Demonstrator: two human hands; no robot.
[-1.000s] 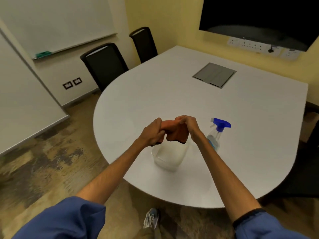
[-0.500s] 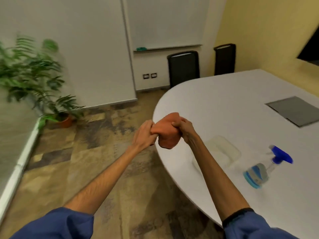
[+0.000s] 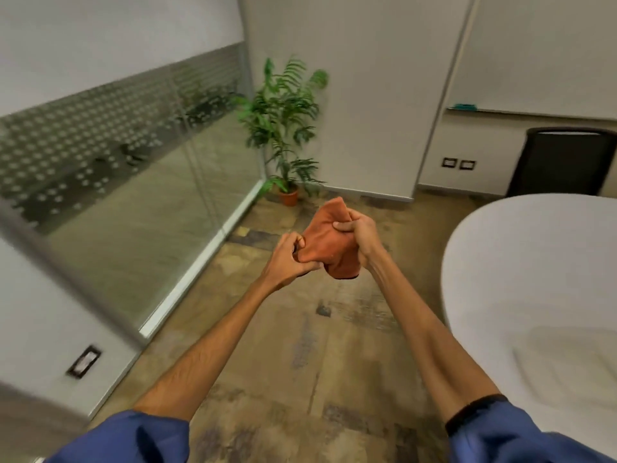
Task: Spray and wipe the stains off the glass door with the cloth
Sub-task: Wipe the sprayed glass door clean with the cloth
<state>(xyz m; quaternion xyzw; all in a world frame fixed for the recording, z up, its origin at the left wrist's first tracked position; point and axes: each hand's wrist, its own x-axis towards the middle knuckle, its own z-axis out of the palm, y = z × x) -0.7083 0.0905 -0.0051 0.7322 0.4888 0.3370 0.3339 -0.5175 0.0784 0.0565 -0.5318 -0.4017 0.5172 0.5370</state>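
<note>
The orange cloth (image 3: 329,243) was bunched between both hands at chest height over the floor. The right hand (image 3: 359,233) was clenched round its upper part and the left hand (image 3: 288,259) pinched its lower edge, probably gathering it into a pad for wiping. The glass door (image 3: 133,195) stood to the left, well apart, nothing blocking the way. A potted plant (image 3: 283,135) filled the corner; the white desk (image 3: 534,279) curved in at the right.

- The cloth (image 3: 329,243) is orange-brown, bunched and crumpled into a loose wad, held in mid-air above the floor, its top corner poking upward and its lower end hanging down.
- The glass door (image 3: 140,208) stands at the left, clear below, with a dotted frosted band across its upper part.
</note>
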